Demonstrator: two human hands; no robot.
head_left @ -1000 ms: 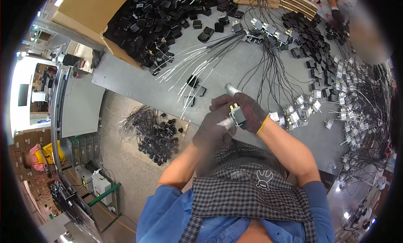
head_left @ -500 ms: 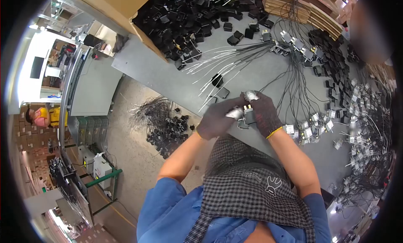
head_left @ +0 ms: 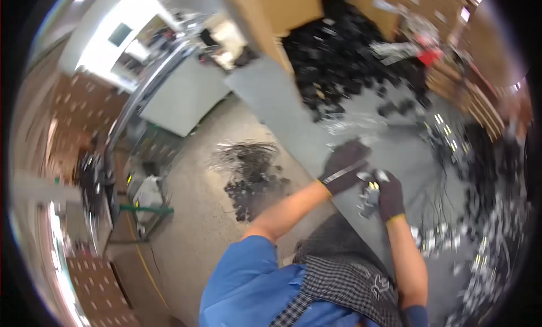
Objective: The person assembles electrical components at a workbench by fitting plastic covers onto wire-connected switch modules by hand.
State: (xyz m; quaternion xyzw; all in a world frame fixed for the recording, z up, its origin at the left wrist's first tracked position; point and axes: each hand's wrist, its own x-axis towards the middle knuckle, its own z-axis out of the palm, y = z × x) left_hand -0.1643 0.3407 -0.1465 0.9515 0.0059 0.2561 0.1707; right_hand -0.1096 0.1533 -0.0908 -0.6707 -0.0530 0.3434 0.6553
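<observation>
The left hand (head_left: 345, 164) is positioned on the connector's left, angled toward it, with a pale strand (head_left: 343, 171) laid across the glove. Whether its fingers are spread, pressed together or pinching the strand cannot be told through the blur. The connector (head_left: 370, 196) is located between the hands, above the table (head_left: 271, 104). Its pale prongs are directed away from the body; its long axis appears to be aligned likewise. The right hand (head_left: 390, 196) is placed nearer, directly at the connector's right side, which is seen pinched by its fingers.
</observation>
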